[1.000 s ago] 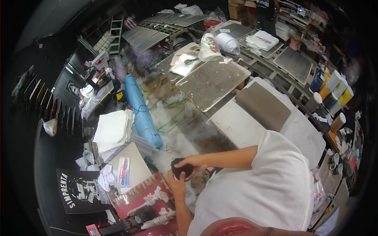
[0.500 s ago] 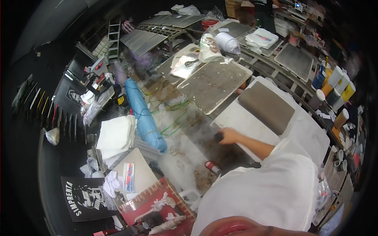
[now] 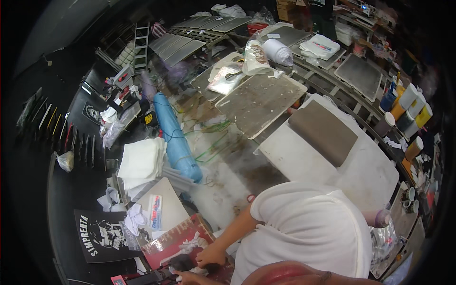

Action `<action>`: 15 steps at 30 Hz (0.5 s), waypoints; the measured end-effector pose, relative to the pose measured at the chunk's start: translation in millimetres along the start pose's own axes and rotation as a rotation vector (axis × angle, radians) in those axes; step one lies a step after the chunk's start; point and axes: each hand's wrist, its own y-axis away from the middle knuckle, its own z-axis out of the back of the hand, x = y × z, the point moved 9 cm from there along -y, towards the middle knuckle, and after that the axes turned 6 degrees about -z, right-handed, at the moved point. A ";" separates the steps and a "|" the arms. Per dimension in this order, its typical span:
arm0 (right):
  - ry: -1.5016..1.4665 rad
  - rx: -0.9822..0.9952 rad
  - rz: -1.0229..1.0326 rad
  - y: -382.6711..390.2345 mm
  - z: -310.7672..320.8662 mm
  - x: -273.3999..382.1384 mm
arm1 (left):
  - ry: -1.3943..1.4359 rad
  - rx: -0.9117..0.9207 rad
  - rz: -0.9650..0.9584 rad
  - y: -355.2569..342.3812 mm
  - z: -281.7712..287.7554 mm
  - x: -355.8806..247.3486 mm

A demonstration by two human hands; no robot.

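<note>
Boards (image 3: 261, 105) are spread through a cluttered room, and a brown sheet (image 3: 323, 132) is laid on a pale tabletop (image 3: 287, 154). Bottles (image 3: 408, 96), 2 mugs (image 3: 408, 194) and a red bucket (image 3: 257, 29) are shown, contents hidden. Over a red panel (image 3: 164, 244), a dark rounded piece (image 3: 181, 261) is flanked by the right hand (image 3: 211, 256), fingers curled, and the left hand (image 3: 188, 277); whether either is clamped on it cannot be told.

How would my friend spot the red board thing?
Find the big white shirt, then follow the bare arm to the right hand. By it lies the red board, bearing crumpled white scraps. Its colour stands out from the pale board alongside.
</note>
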 end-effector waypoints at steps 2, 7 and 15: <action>-0.070 -0.012 -0.010 1.9 -5.4 -4.5 | -0.006 -0.010 0.004 4.4 5.0 -0.8; -0.090 0.068 0.014 -3.2 -5.2 -4.0 | 0.007 -0.027 0.023 8.4 15.7 -3.5; -0.193 0.253 -0.145 -1.9 2.5 -17.8 | 0.003 -0.020 0.040 15.4 19.5 -6.1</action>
